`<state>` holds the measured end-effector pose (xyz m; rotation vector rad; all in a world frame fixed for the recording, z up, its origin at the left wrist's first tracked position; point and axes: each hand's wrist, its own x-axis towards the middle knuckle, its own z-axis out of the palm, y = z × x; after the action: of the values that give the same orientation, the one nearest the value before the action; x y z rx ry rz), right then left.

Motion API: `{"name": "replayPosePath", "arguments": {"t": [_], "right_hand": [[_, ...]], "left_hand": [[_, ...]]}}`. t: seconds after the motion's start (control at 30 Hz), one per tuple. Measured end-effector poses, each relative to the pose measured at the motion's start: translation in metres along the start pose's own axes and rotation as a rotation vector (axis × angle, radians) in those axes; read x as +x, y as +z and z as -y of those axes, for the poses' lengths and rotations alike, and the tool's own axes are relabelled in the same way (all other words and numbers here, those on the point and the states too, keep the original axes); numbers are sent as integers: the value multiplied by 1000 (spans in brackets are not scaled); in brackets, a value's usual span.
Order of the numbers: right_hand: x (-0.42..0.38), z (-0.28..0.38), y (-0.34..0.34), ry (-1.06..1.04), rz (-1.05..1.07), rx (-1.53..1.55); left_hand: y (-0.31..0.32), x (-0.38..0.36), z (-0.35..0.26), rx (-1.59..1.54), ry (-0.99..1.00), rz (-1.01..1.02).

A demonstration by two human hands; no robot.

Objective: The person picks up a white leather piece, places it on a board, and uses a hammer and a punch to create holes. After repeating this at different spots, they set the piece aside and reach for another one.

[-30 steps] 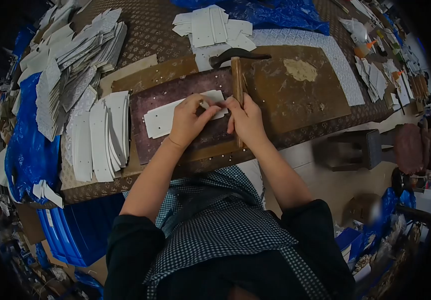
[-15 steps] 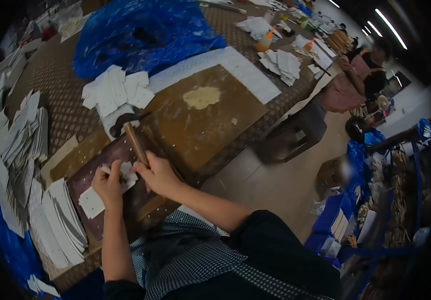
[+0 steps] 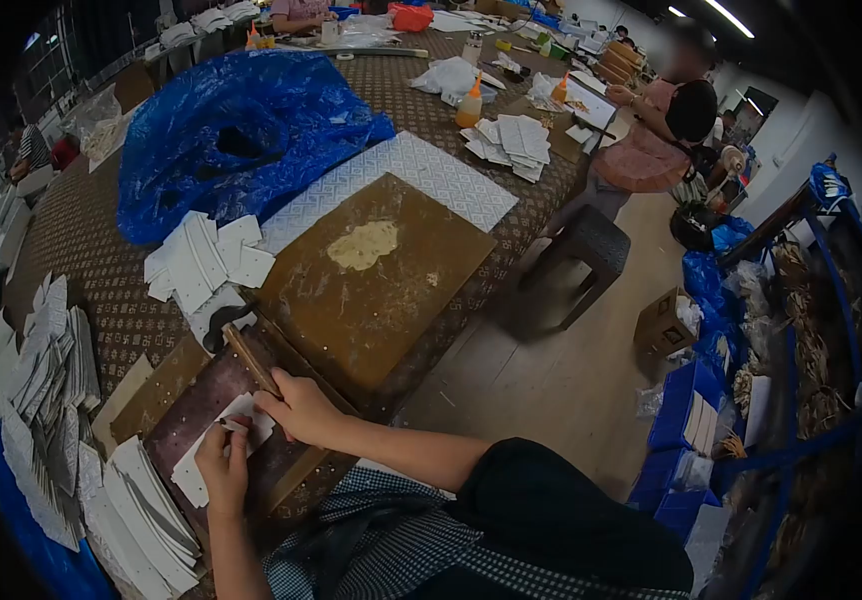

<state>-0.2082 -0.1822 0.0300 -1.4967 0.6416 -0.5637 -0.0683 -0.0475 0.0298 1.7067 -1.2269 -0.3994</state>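
Note:
My left hand (image 3: pixel 223 467) presses a white punched sheet (image 3: pixel 213 450) flat on a purple-brown board (image 3: pixel 191 410) and pinches a small thin tool at the sheet's upper edge. My right hand (image 3: pixel 296 405) rests on the lower end of a hammer's wooden handle (image 3: pixel 249 358), which lies on the board. The hammer's dark head (image 3: pixel 223 327) points away from me. Both hands sit close together at the bottom left of the head view.
Stacks of white sheets (image 3: pixel 141 510) fan out to my left, and another pile (image 3: pixel 206 262) lies beyond the hammer. A brown board (image 3: pixel 376 275) and a blue plastic sheet (image 3: pixel 241 130) lie further off. A person in pink (image 3: pixel 651 130) works at the far right beside a stool (image 3: pixel 591 240).
The camera has swung up and to the right, showing more of the room and the other worker. My hands stay on the white sheet and the hammer handle.

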Motion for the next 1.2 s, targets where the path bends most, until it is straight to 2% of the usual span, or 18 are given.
{"name": "replayPosePath", "arguments": {"t": [0.07,0.17,0.2,0.3,0.37,0.43,0.47,0.57,0.77,0.87,0.97,1.07,1.2], "right_hand": [[1,0,0,-2,-3,-3],[1,-3,0,-10,-1,-6],[0,-1,-1,-1,15,-6],[0,0,-1,9,22,21],[0,-1,-1,6,9,44],[-1,-2,0,0,-7,67],[-1,-1,0,0,-23,76],[-2,0,2,3,-48,92],[-3,0,1,-16,-44,103],[-3,-5,1,-29,-40,127],[-3,-3,0,-35,-36,135],[-4,-3,-1,-29,-29,144],[-4,-3,-3,-17,-4,125]], "left_hand": [[9,1,7,-20,-6,-72],[14,4,20,-287,-107,-276],[10,6,13,-241,-83,-292],[-6,6,-7,-321,-241,-257],[-25,-2,20,189,-94,-170],[-40,-6,5,514,39,-111],[-44,-11,-7,496,-159,-60],[-55,-20,-12,605,-245,12],[-64,-13,-20,646,-269,135],[-68,-12,-9,667,-152,154],[-65,-15,-9,733,-143,142],[-57,-18,-33,755,-234,179],[-53,-29,-30,770,-296,211]]}}
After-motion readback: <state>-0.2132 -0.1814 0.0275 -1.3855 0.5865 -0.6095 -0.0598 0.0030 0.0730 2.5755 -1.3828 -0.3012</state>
